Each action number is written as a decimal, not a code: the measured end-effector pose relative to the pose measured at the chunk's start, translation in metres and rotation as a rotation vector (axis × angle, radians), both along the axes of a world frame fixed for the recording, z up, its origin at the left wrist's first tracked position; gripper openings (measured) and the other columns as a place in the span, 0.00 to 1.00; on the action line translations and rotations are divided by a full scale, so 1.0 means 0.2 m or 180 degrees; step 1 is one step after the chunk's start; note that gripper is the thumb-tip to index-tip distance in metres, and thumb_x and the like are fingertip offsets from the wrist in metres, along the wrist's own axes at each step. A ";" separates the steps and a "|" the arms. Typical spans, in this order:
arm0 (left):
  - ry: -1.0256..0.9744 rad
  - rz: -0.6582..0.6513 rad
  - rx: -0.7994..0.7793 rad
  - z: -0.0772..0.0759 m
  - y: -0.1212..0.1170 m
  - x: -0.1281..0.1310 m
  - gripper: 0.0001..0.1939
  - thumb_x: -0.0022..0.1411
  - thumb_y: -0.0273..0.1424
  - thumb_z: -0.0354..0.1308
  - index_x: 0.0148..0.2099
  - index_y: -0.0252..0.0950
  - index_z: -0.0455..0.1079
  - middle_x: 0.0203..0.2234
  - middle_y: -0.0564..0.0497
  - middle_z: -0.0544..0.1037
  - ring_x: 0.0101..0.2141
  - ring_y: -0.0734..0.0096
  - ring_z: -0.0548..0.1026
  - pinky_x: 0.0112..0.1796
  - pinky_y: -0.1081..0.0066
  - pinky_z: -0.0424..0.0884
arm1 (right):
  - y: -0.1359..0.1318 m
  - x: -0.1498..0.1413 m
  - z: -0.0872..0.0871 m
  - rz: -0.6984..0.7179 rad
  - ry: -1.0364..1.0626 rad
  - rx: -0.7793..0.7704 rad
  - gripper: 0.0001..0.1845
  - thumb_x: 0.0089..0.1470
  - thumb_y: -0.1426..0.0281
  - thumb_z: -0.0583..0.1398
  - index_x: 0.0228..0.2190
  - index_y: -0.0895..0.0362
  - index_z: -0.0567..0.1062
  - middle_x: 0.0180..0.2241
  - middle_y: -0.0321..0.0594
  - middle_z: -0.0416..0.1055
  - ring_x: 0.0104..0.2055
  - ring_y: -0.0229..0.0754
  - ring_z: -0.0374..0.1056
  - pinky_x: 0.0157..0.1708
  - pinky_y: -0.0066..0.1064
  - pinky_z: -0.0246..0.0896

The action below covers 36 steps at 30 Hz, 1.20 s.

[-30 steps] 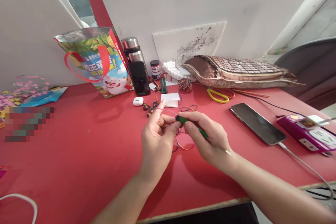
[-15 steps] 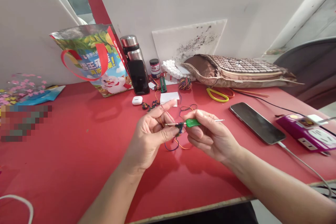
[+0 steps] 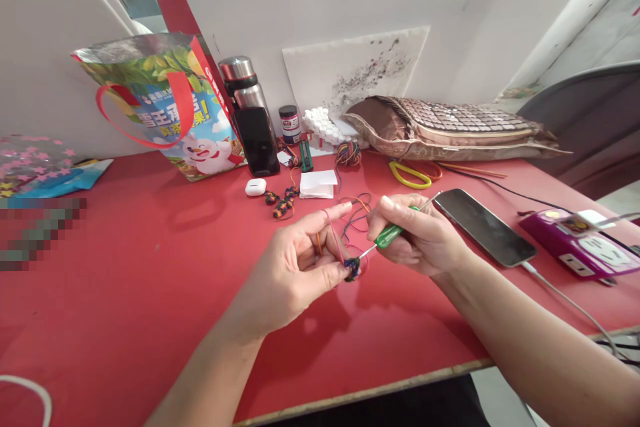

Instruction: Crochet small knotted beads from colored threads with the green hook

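Between the thumb and fingers of my left hand (image 3: 305,267) is pinched a small dark piece of crochet (image 3: 353,269), with blue and green in it. A pink-and-orange strand of yarn (image 3: 327,223) runs over my raised left index finger. My right hand (image 3: 417,233) grips a crochet hook (image 3: 390,236) by its green handle, with a metal shaft at both ends. The hook's left tip meets the edge of the crochet; whether a loop sits on it is too small to tell. Loose yarn curls on the table behind my hands.
On the red table (image 3: 150,293) stand a printed bag (image 3: 185,113), a steel flask (image 3: 245,83) and a black phone (image 3: 257,140). Multicoloured crocheted pieces (image 3: 285,203), a yarn ball (image 3: 349,154), yellow-handled scissors (image 3: 410,175), a charging phone (image 3: 485,227) and a purple power strip (image 3: 583,243) lie around.
My right hand has moved right and tilted the hook, its left tip now pointing down. The crochet has turned and dropped slightly with my left hand. The camera view has shifted a little.
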<state>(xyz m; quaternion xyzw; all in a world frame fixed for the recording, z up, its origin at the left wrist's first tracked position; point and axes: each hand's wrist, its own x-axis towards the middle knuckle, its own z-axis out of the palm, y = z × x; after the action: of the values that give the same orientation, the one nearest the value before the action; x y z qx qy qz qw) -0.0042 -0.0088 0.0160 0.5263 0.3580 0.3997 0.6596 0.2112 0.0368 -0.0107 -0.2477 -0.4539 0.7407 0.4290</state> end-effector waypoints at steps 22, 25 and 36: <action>-0.0292 0.0452 0.0082 0.05 -0.01 0.03 0.25 0.61 0.28 0.71 0.60 0.43 0.80 0.31 0.54 0.73 0.29 0.75 0.68 0.33 0.73 0.69 | -0.09 -0.09 -0.01 -0.0317 0.0467 0.0283 0.23 0.61 0.49 0.69 0.31 0.56 0.84 0.12 0.26 0.58 0.12 0.28 0.43 0.11 0.21 0.43; -0.0398 0.0523 -0.0063 0.03 -0.01 0.03 0.28 0.62 0.31 0.73 0.64 0.44 0.78 0.33 0.54 0.73 0.30 0.74 0.71 0.33 0.72 0.71 | -0.14 -0.12 0.00 -0.0483 0.0268 0.0730 0.18 0.64 0.53 0.68 0.40 0.55 0.84 0.18 0.29 0.67 0.14 0.30 0.51 0.13 0.24 0.55; -0.0452 0.0741 0.0004 0.03 -0.04 0.05 0.29 0.61 0.28 0.74 0.64 0.44 0.79 0.33 0.53 0.75 0.33 0.75 0.72 0.37 0.75 0.73 | -0.15 -0.08 0.01 -0.1577 -0.1425 0.3852 0.19 0.68 0.78 0.61 0.58 0.56 0.78 0.36 0.46 0.82 0.34 0.43 0.78 0.32 0.33 0.76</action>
<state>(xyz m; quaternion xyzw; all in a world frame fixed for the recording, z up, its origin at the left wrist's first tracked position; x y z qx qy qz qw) 0.0067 -0.0160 0.0225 0.4520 0.3689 0.5100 0.6320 0.1960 0.0058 -0.0079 -0.2081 -0.7951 0.1682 0.5443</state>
